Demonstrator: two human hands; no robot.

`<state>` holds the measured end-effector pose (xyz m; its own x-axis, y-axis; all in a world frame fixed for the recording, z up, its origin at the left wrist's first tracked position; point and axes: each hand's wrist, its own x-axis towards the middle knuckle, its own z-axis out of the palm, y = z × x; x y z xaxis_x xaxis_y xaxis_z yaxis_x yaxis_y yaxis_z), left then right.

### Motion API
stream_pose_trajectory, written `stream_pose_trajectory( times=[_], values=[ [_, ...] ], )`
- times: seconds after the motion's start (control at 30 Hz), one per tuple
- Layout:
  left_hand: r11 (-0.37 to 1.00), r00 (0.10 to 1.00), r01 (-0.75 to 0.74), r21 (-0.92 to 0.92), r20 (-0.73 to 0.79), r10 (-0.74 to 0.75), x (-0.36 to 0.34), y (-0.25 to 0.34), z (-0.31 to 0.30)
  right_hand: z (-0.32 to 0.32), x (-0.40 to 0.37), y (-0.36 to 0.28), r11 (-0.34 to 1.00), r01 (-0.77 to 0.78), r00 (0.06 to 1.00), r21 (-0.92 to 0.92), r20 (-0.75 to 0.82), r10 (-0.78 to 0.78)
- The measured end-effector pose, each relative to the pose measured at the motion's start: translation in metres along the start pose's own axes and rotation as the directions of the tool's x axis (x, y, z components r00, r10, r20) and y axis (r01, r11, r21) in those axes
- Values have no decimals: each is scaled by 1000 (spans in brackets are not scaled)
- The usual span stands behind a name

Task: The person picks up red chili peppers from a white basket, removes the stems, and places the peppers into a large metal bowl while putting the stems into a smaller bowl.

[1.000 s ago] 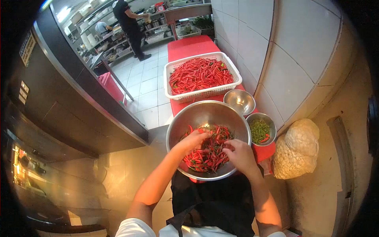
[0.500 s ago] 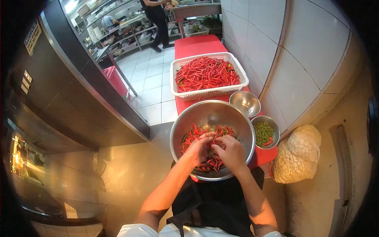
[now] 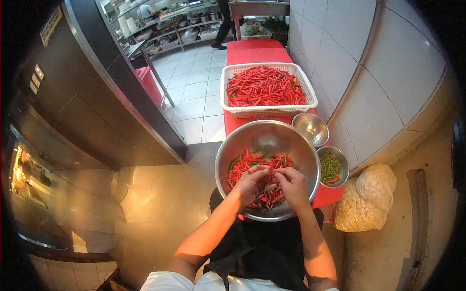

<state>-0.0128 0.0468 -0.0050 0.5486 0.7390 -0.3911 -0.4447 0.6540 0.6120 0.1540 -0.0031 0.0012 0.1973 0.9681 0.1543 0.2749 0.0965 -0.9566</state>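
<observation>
A large steel bowl point(image 3: 221, 165) holds a loose heap of red chilies point(image 3: 242, 165) with green stems. Over the heap my left hand point(image 3: 251, 184) has its thumb and fingers pinched together on a red chili, mostly covered by the fingertips. My right hand point(image 3: 292, 188) faces it, fingertips closed on the same small chili, almost touching the left. Right of the bowl, a small steel bowl point(image 3: 345, 169) contains green chili stems point(image 3: 329, 167) and a few red bits. Another small steel bowl point(image 3: 310, 128) stands just behind it.
A white plastic basket point(image 3: 269, 110) piled with red chilies stands on the red bench point(image 3: 257, 51) beyond the bowl. A bag of pale pieces point(image 3: 364, 203) sits at right, by the tiled wall point(image 3: 335, 39). Other people work among the kitchen shelves point(image 3: 189, 31) at the back.
My view has swung slightly left, so the scene sits further right. Both hands remain pinched together over the chilies. A person at the back has stepped rightward.
</observation>
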Motion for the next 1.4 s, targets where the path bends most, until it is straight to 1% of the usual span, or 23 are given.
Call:
stream_pose_trajectory(
  times=[0.07, 0.13, 0.17, 0.27, 0.33, 0.43, 0.57, 0.67, 0.77, 0.87, 0.97, 1.07, 1.17, 1.2, 1.3, 1.4],
  values=[
    [1000, 1000, -9, 4, 4, 9, 2, -2, 0, -2, -2, -12, 999, 14, 1000, 29, -21, -14],
    [999, 999, -41, 4, 35, 41, 6, -7, -5, -5, -2, -16, 994, 91, 995, -64, -36, -94],
    [999, 999, -47, 12, 26, 47, 8, -10, -8, -6, -3, -17, 986, 128, 990, -110, -40, -133],
    [998, 998, -62, 24, 2, 61, 5, -10, -4, -6, -4, -20, 980, 152, 984, -126, -78, -162],
    [998, 998, -66, 18, -9, 66, 4, -11, -2, -6, -6, -24, 989, 105, 985, -103, -126, -118],
    [992, 997, -75, -101, 0, 76, 0, -11, -1, -5, -9, -20, 992, 67, 982, -105, -166, -84],
    [983, 997, -82, -162, -8, 81, 2, -14, -4, -1, -14, -26, 998, 9, 970, -69, -243, -25],
    [974, 997, -77, -213, -17, 75, -3, -12, 1, 0, -15, -11, 998, -27, 965, 50, -261, 39],
    [964, 997, -78, -253, -17, 76, -2, -13, 2, 0, -17, -10, 998, -29, 958, 64, -283, 46],
    [948, 996, -87, -306, -11, 88, -2, -15, 3, 2, -19, -19, 984, -39, 947, 173, -309, 92],
    [943, 994, -108, -315, -18, 107, -5, -13, 11, 5, -20, -17, 995, -50, 936, 90, -344, 78],
    [951, 990, -141, -275, -12, 144, -4, -18, 15, 10, -25, -22, 988, -129, 967, -79, -229, 108],
    [963, 986, -167, -213, -6, 169, 3, -26, 7, 13, -31, -40, 968, -80, 992, -237, -118, 53],
    [965, 986, -163, -203, -8, 165, 3, -26, 6, 14, -31, -38, 960, 13, 991, -280, -122, -49],
    [974, 991, -133, -184, -11, 133, -1, -23, 5, 7, -27, -48, 931, 62, 981, -359, -149, -123],
    [984, 993, -114, -140, 21, 118, -7, -22, 6, -1, -14, -72, 949, 136, 973, -285, -139, -181]
  ],
)
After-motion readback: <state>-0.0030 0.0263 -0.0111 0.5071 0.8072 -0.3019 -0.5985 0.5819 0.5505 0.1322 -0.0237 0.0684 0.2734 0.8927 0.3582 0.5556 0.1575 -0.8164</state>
